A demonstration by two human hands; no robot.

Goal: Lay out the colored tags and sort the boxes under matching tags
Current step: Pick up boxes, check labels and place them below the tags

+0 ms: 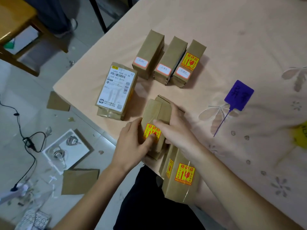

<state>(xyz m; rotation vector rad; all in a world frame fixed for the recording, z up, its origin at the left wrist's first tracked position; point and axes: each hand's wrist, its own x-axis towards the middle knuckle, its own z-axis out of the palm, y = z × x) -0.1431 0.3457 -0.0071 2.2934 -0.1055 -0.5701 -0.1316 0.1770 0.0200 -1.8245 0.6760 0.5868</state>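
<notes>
1. I see both hands on one brown box (156, 123) near the front edge of the surface (232, 39), which is covered by a peach cloth with a flower print.
2. My left hand (132, 140) grips the box's near left side, its thumb pressed on a yellow-and-red fragile sticker (152, 132) printed with 易碎品.
3. My right hand (176, 128) is curled over the box's right side, fingers lying across the top.
4. Nearer to me, two more brown boxes (181, 178) lie side by side at the surface's edge, each with the same 易碎品 sticker.
5. Farther back, three brown boxes (167, 60) lie in a row, touching or nearly so. Each carries a small white label with a red border; the handwriting on them is too small to read. The rightmost one also has a fragile sticker.
6. To their left lies a box with a white shipping label (116, 90); I can read "540A A086 T5 09" under a barcode.
7. A purple tag (239, 95) with dark handwritten characters, which I cannot make out for certain, lies to the right, well apart from the boxes, its thin tail pointing toward me.
8. A yellow tag (301, 135) shows partly at the right edge.
</notes>
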